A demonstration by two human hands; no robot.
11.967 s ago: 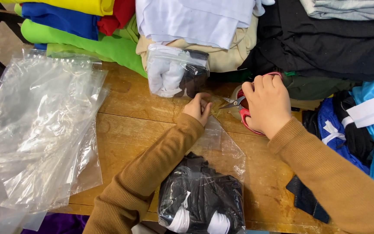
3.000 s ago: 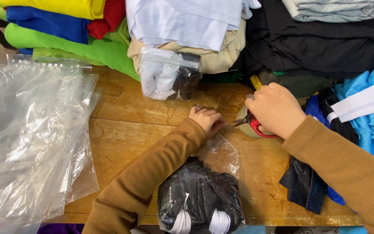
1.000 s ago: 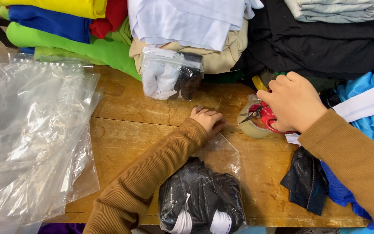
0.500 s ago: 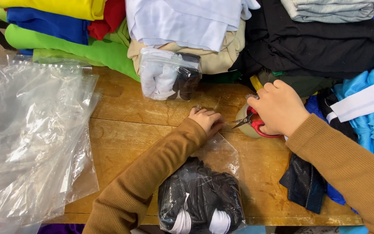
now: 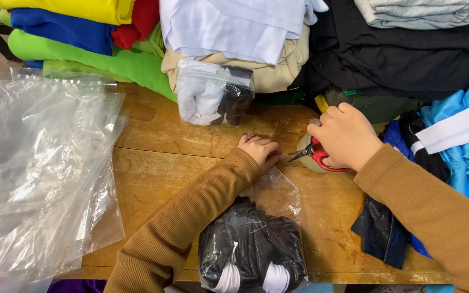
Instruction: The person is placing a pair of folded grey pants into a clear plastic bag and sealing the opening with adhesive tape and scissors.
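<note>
A clear plastic bag stuffed with a folded black and white garment lies at the table's front edge. My left hand pinches the bag's open top, fingers closed on the plastic. My right hand grips red-handled scissors, whose blades point left toward the left hand. Under the scissors sits a tape roll, mostly hidden by the right hand.
A second packed clear bag rests against piled folded clothes along the back. A loose stack of empty clear bags covers the left of the wooden table. Dark and blue garments lie at right.
My right hand with the scissors swung right and then came back left to the bag's top. My left hand stays on the bag's opening.
</note>
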